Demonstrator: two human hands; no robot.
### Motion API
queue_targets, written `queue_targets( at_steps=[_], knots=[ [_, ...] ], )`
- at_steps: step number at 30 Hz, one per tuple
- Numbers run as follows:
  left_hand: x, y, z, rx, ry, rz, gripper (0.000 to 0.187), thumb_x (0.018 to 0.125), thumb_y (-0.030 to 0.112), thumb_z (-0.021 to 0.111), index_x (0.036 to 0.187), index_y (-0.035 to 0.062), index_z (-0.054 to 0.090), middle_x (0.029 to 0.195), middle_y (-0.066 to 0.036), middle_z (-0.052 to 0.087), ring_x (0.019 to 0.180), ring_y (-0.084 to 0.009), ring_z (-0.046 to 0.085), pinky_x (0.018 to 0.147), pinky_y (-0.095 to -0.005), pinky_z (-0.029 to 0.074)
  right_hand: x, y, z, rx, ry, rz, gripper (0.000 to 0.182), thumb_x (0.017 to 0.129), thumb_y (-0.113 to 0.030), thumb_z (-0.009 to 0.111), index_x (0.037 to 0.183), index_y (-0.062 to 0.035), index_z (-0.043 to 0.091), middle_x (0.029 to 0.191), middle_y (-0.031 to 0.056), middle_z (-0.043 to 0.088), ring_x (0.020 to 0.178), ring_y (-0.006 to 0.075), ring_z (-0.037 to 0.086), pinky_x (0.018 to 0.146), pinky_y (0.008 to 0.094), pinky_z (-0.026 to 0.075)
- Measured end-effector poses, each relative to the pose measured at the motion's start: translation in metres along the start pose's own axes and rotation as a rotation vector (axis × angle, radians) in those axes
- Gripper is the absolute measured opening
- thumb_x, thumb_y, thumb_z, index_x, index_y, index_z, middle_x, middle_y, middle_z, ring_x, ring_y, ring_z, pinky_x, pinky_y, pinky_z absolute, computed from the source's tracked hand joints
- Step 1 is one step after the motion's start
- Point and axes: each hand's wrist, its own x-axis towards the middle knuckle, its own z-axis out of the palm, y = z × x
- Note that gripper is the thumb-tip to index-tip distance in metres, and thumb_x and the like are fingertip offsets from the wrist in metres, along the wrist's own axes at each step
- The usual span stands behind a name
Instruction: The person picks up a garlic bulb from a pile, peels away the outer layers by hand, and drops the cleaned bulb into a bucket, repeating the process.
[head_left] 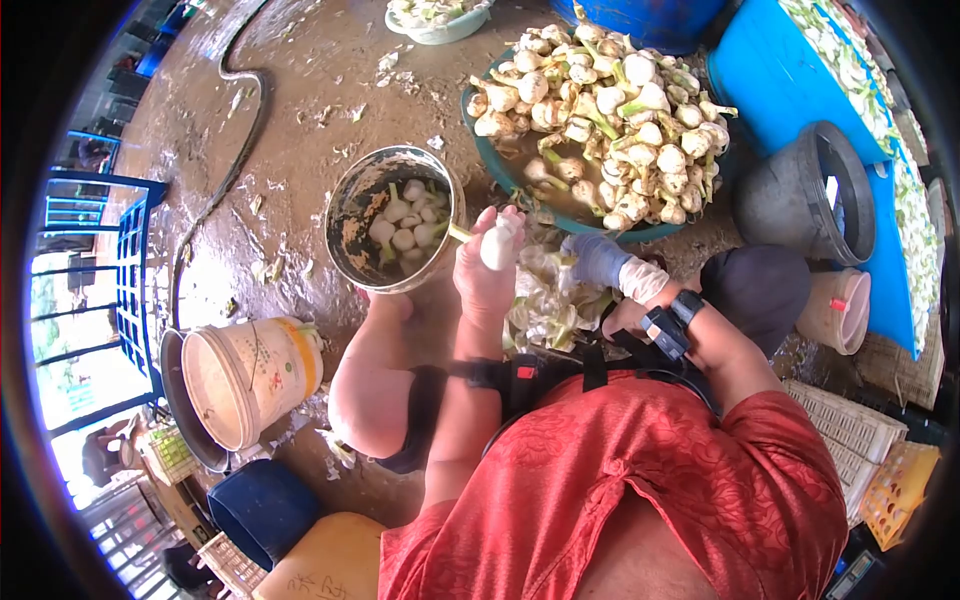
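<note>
My bare left hand (pixel 485 275) is closed around a white, cleaned garlic bulb (pixel 496 249), whose short stem points left toward a metal pot. In that pot (pixel 345 240), several white garlic bulbs (pixel 410 222) lie in water. My right hand (pixel 592 260), in a blue-grey glove with a pale cuff, is just to the right, over a heap of stripped garlic skins (pixel 540 295). Its fingers are blurred, so what they hold, if anything, does not show. Beyond both hands, a wide green tub (pixel 490 150) is piled with unpeeled garlic (pixel 640 120) above brown water.
A black bucket (pixel 790 205) and blue sheeting (pixel 775 75) stand at right. To the left are a white bucket (pixel 225 385) and a hose (pixel 225 190) across the wet floor. A pale basin (pixel 440 25) sits at the far side. Crates (pixel 850 435) are behind right.
</note>
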Motion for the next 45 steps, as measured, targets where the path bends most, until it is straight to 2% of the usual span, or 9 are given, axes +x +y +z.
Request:
queue_targets(
  at_steps=[2,8,12,20,22,26,30,36,45],
  knots=[
    [-0.002,-0.001,-0.002,-0.029,-0.021,-0.022,0.053,0.076,0.02,0.058,0.123,-0.0034,0.049,0.125,-0.024,0.05,0.12,-0.0406,0.046,0.105,-0.0443,0.036,-0.017,-0.004,0.01,0.38,0.599,-0.171,0.048,0.075,-0.007,0.064,0.122,-0.0106,0.055,0.107,0.016,0.062,0.092,0.0305,0.062,0.081,0.0388,0.051],
    [0.0,-0.013,-0.016,1.162,-0.031,0.113,0.052,0.076,0.021,0.056,0.122,-0.0016,0.052,0.122,-0.02,0.056,0.113,-0.0331,0.053,0.095,-0.039,0.042,-0.031,-0.032,-0.044,0.551,0.734,-0.656,0.046,0.079,0.0,0.061,0.123,-0.0101,0.055,0.114,0.0123,0.06,0.1,0.0276,0.061,0.084,0.0325,0.05],
    [-0.001,-0.005,-0.01,-0.036,0.025,-0.199,0.038,0.08,0.021,0.061,0.109,-0.0031,0.058,0.121,-0.019,0.057,0.114,-0.0313,0.053,0.097,-0.0399,0.04,-0.018,-0.033,-0.031,0.56,0.805,-0.628,0.023,0.074,-0.006,0.066,0.096,-0.0055,0.066,0.085,0.0133,0.065,0.078,0.0326,0.062,0.072,0.0378,0.05],
    [0.0,-0.001,-0.006,0.055,0.168,-0.046,0.049,0.088,0.039,0.056,0.121,0.0048,0.047,0.124,-0.016,0.051,0.114,-0.0354,0.049,0.1,-0.0473,0.036,-0.061,-0.03,-0.051,0.91,0.115,-0.796,0.016,0.081,-0.007,0.067,0.096,-0.0013,0.065,0.078,0.0057,0.064,0.072,0.0103,0.058,0.068,0.0279,0.048],
    [0.0,0.001,-0.007,0.006,0.156,-0.059,0.041,0.091,0.037,0.052,0.118,0.0056,0.048,0.116,-0.016,0.054,0.11,-0.0368,0.051,0.099,-0.0484,0.038,-0.054,-0.027,-0.034,1.356,-0.059,-0.602,0.024,0.082,-0.009,0.065,0.104,-0.0004,0.062,0.088,0.0048,0.066,0.078,0.0102,0.057,0.073,0.0278,0.047],
    [0.011,0.039,0.006,-0.235,0.137,0.225,0.057,0.095,0.05,0.035,0.123,0.0017,0.043,0.113,-0.02,0.055,0.109,-0.0328,0.053,0.098,-0.0459,0.044,-0.025,-0.017,0.019,-0.075,-0.03,-0.225,0.034,0.08,-0.018,0.064,0.113,-0.0101,0.059,0.098,0.0104,0.066,0.082,0.0231,0.063,0.074,0.0395,0.048],
    [0.007,0.057,0.03,-0.157,0.482,0.396,0.079,0.092,0.055,0.037,0.138,-0.0065,0.016,0.129,-0.023,0.042,0.117,-0.0349,0.047,0.103,-0.0449,0.037,0.0,-0.008,-0.017,0.172,0.193,-0.152,0.017,0.077,-0.027,0.068,0.087,-0.0141,0.068,0.081,0.0082,0.068,0.07,0.0284,0.063,0.073,0.0415,0.049],
    [0.01,0.02,0.002,0.076,0.354,0.014,0.044,0.094,0.041,0.046,0.111,0.0008,0.048,0.111,-0.017,0.057,0.099,-0.0309,0.057,0.085,-0.0396,0.046,0.104,0.022,-0.055,0.27,0.701,0.209,0.029,0.083,-0.034,0.063,0.091,-0.0059,0.064,0.093,0.0144,0.067,0.087,0.0331,0.064,0.08,0.0414,0.049],
    [0.016,0.011,0.003,0.295,0.397,-0.053,0.029,0.094,0.032,0.049,0.1,0.0042,0.054,0.093,-0.012,0.062,0.081,-0.0226,0.061,0.07,-0.0325,0.05,0.127,0.038,-0.031,0.405,0.451,0.088,0.029,0.082,-0.026,0.062,0.1,-0.0041,0.065,0.1,0.0174,0.065,0.092,0.0344,0.062,0.081,0.0377,0.049]
  ],
)
